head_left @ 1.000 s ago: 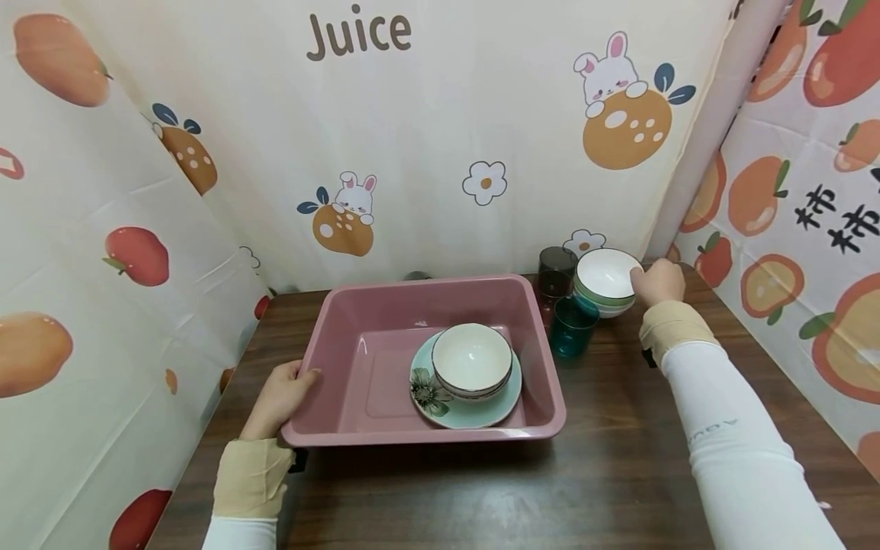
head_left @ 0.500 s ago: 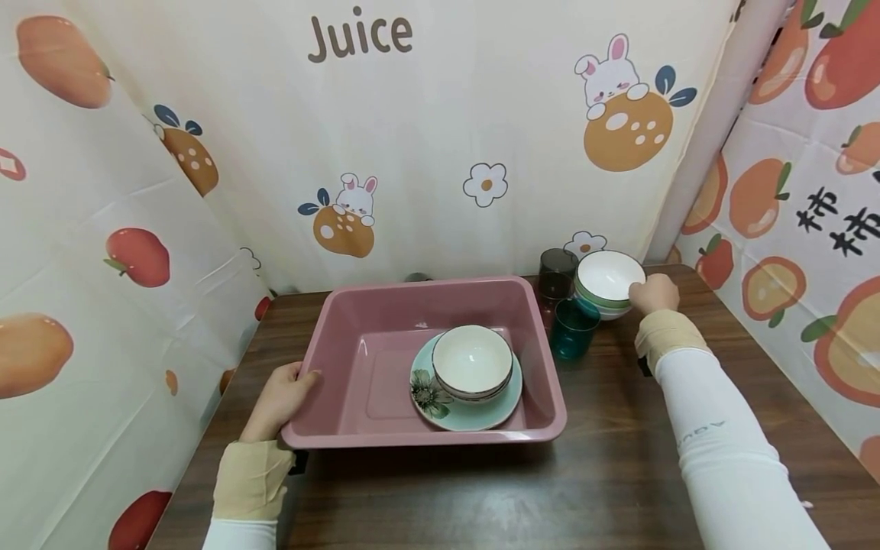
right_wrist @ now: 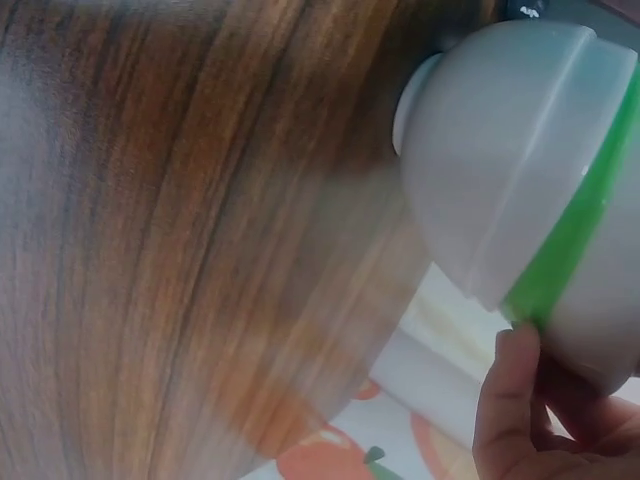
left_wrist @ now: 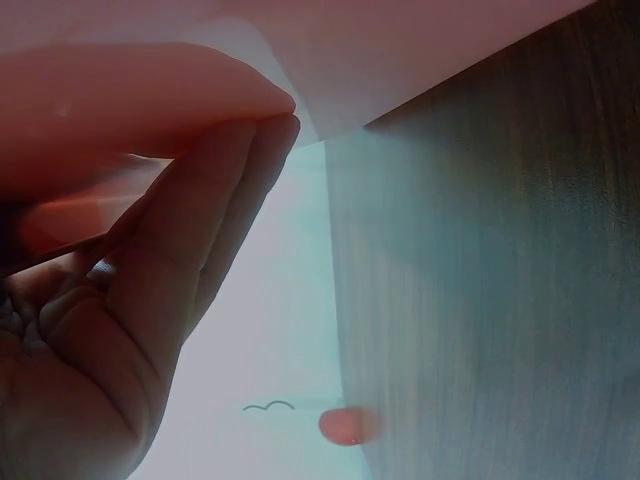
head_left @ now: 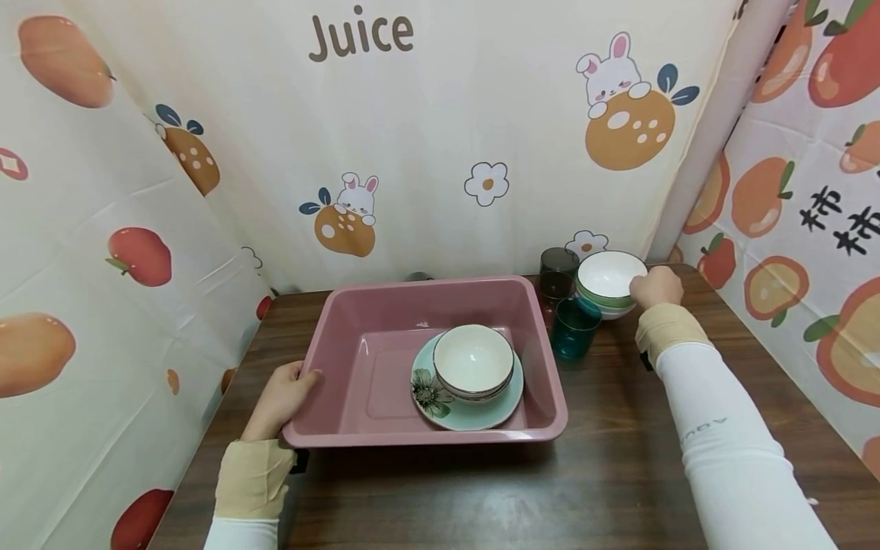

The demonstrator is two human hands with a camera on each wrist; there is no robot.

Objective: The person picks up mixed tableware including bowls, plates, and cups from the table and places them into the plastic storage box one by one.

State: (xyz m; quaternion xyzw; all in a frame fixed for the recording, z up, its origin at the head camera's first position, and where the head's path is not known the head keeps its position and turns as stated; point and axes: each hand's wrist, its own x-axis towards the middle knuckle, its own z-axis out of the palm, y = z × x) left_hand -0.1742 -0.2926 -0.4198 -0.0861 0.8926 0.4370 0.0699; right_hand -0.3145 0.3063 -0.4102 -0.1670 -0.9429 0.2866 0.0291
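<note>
My left hand (head_left: 282, 399) grips the left rim of a pink plastic basin (head_left: 412, 439); in the left wrist view its fingers lie under the basin edge (left_wrist: 370, 60). Inside the basin, toward the right, a pale blue flowered plate (head_left: 507, 405) bears stacked cream bowls (head_left: 474, 359) with dark rims. At the back right stands a stack of white bowls (head_left: 612, 273), one with a green band. My right hand (head_left: 658, 288) pinches the right rim of that stack. The right wrist view has a fingertip against the green-banded bowl (right_wrist: 560, 260); how many bowls it holds cannot be told.
A teal cup (head_left: 574, 332) and a dark see-through cup (head_left: 558, 273) stand between the basin and the bowl stack. Behind the basin a small round grey thing (head_left: 417, 276) is mostly hidden. Printed curtains enclose the brown wooden table (head_left: 440, 496) at the back and sides.
The right hand has shifted slightly at the rim of the white bowl stack and stays there. The left hand, basin and bowls show no clear movement.
</note>
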